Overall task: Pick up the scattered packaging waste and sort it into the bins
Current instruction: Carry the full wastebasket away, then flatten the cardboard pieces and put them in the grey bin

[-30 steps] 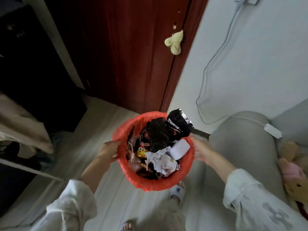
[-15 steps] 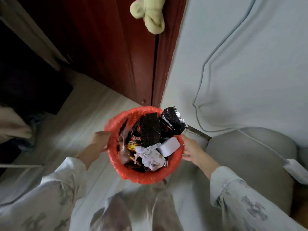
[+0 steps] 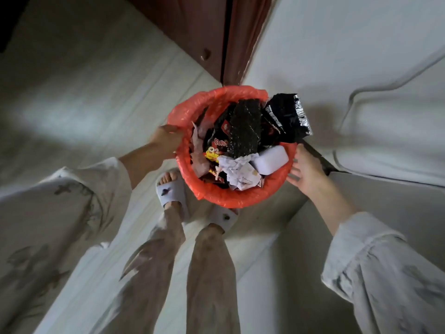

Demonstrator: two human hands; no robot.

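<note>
A round bin with a red liner (image 3: 231, 201) hangs low over the floor, just ahead of my feet. It is heaped with packaging waste: a black foil snack bag (image 3: 286, 116) sticking out over the far right rim, a black textured wrapper (image 3: 245, 128), a white box (image 3: 271, 159), crumpled white paper (image 3: 238, 172) and a red-and-yellow snack wrapper (image 3: 214, 150). My left hand (image 3: 166, 139) grips the bin's left rim. My right hand (image 3: 304, 173) lies against the right side with its fingers spread and straight.
A dark red door (image 3: 216, 32) and a white wall with a loose cable (image 3: 356, 92) meet in the corner behind the bin. A grey sofa arm (image 3: 385, 201) stands on the right. My feet in white slippers (image 3: 171, 189) are under the bin on pale plank floor.
The view has tilted down and the bin has come lower, closer to the door corner. My right hand's fingers have spread out against the bin's side.
</note>
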